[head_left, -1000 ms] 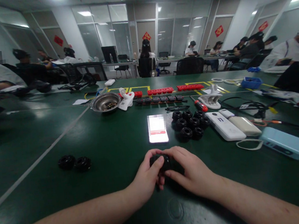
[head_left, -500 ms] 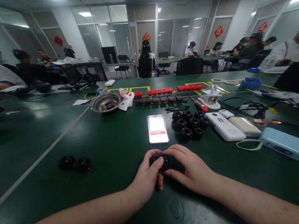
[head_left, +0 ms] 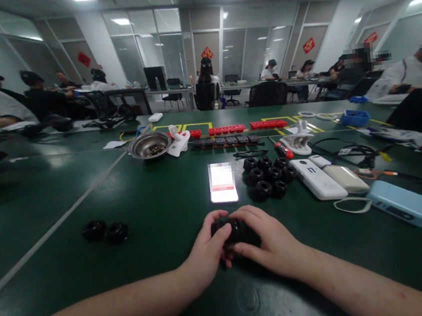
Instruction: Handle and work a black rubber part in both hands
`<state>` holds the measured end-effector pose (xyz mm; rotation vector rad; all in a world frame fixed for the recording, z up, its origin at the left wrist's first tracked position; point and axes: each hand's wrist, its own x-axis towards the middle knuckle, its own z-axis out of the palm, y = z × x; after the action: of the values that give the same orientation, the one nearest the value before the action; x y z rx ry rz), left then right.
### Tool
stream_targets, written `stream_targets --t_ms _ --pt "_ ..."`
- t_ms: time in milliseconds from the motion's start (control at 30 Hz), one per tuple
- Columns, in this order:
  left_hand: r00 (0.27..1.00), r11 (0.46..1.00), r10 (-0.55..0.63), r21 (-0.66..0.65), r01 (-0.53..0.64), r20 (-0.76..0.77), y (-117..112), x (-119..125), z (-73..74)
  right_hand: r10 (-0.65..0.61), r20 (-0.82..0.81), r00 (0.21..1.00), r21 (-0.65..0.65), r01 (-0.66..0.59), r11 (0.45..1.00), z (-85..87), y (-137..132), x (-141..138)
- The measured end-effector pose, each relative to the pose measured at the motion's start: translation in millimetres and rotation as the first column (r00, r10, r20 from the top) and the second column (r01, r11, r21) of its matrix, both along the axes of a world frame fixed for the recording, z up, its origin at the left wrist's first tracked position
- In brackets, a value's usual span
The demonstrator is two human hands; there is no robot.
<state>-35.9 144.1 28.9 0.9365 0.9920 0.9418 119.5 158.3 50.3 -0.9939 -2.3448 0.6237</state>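
Cylinder [head_left: 236,229] in glossy black sits between the two hands at the near middle of the green desk [head_left: 164,283]; whether it is one piece or two is hard to tell, as fingers cover much of it. The left hand [head_left: 204,249] is closed around its left side, thumb on top, fingers curling behind and below. The right hand [head_left: 272,237] is half curled, its fingers and thumb bent around the right end.

Just beyond the hands lies a phone [head_left: 224,192] with its screen lit. Right of the phone, eight black ringed parts [head_left: 274,172] stand in a tight cluster, and a pair of similar black parts [head_left: 116,231] lies well apart on the left.

Right of the cluster are a white power bank [head_left: 317,181], a cream case [head_left: 347,179], a pale strap loop [head_left: 353,205] and a light blue box [head_left: 402,201]. Farther back, a red-and-black screwdriver [head_left: 283,150] lies beside a white stand [head_left: 300,143]. A metal bowl [head_left: 139,148] of small brass-coloured pieces stands far left, next to a white bracket [head_left: 178,144]; right of that, a dark segmented strip [head_left: 226,141] lies before a row of red blocks [head_left: 226,129]. People sit at tables beyond the desk.
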Motion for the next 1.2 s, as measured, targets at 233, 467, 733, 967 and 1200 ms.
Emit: stream_targets --t_ms 233,467,733,967,1200 --pt "0.998 0.998 -0.057 -0.003 0.057 0.039 1.8 -0.9 -2.8 0.025 -0.03 0.999 0.005 -0.025 1.0 -1.3 2.5 0.4" --pt "1.0 1.0 -0.008 0.002 0.008 -0.03 -2.6 -0.9 2.8 0.021 0.044 0.999 0.02 -0.022 1.0 0.8 2.6 0.6" --pt "0.997 0.998 -0.064 0.004 0.064 -0.044 1.1 0.3 0.2 0.049 -0.001 0.999 0.101 -0.048 0.994 -0.4 1.1 0.0" --pt "0.998 1.0 -0.019 0.008 0.019 -0.051 -3.6 -1.4 2.7 -0.001 0.064 0.998 0.047 -0.002 0.999 -0.8 3.8 0.4" --pt "0.99 0.993 -0.116 -0.006 0.115 -0.077 3.4 0.1 2.4 0.059 0.016 0.998 0.166 -0.061 0.984 0.1 0.6 -2.1"
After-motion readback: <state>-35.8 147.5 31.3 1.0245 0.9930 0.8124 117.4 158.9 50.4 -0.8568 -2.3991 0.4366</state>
